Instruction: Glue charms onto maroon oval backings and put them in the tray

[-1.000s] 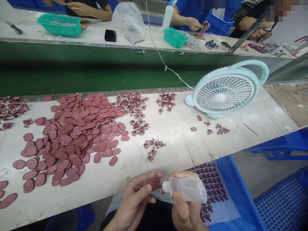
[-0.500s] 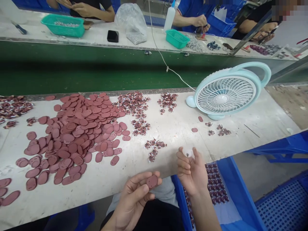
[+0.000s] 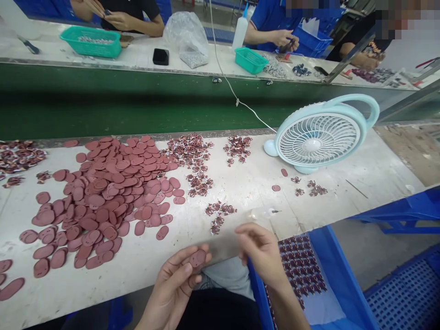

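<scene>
My left hand (image 3: 175,279) pinches a flat reddish-brown oval piece (image 3: 198,259) with small holes between thumb and fingers, above the table's front edge. To its right is my right hand (image 3: 259,252), slightly blurred, with loosely curled fingers apart and nothing seen in them. Just beyond it a small clear bottle with a thin needle tip (image 3: 263,213) lies on the table. Left of that bottle sits a little cluster of small dark-red figure-like parts (image 3: 220,209). A large heap of the same oval pieces (image 3: 106,192) spreads over the table's left side.
A light-blue fan (image 3: 318,137) stands at the back right, its cord running up and away. By my right arm, a blue crate (image 3: 340,270) holds rows of dark-red parts. More small parts (image 3: 189,149) lie behind. Co-workers sit at the opposite bench (image 3: 134,55).
My right hand has let go of the small bottle, which now lies on the table, and has moved down and left. The left hand still holds the oval piece, slightly farther left.
</scene>
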`<state>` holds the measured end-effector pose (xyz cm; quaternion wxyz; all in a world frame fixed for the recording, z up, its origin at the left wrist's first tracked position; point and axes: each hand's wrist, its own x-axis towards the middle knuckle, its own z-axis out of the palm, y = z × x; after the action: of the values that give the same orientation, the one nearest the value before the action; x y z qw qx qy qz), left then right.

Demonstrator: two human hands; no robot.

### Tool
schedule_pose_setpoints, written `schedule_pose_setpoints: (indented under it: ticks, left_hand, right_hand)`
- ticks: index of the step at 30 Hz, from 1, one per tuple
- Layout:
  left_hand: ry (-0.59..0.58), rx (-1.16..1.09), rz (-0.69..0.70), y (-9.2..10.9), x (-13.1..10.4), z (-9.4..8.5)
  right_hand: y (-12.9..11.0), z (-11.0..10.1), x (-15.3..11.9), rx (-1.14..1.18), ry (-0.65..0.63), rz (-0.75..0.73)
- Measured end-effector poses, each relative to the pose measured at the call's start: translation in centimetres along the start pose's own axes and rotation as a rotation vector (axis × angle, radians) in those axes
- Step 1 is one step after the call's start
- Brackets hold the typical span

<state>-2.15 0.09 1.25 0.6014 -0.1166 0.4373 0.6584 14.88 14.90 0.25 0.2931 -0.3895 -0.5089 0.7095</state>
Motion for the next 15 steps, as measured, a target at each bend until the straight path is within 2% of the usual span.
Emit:
schedule_pose_setpoints:
  ticks: [4, 5, 7, 12, 15]
  left_hand:
    - [0.041, 0.011, 0.013, 0.4, 0.0, -0.3]
    - [0.041, 0.011, 0.015, 0.4, 0.0, -0.4]
    - [0.037, 0.01, 0.017, 0.4, 0.0, -0.6]
    - [-0.003, 0.016, 0.002, 0.1, 0.1, -1.3]
    - [-0.036, 0.027, 0.0, 0.1, -0.1, -1.4]
  right_hand:
    - [0.6, 2.2, 1.8, -0.768, -0.181, -0.208]
    - [0.8, 2.7, 2.3, -0.924, -0.219, -0.228]
    - [1.1, 3.6, 3.0, -1.093, -0.226, -0.2]
    - [0.8, 4.0, 2.8, -1.188, -0.168, -0.088]
    - [-0.5, 3.0, 1.5, -1.022, -0.188, -0.044]
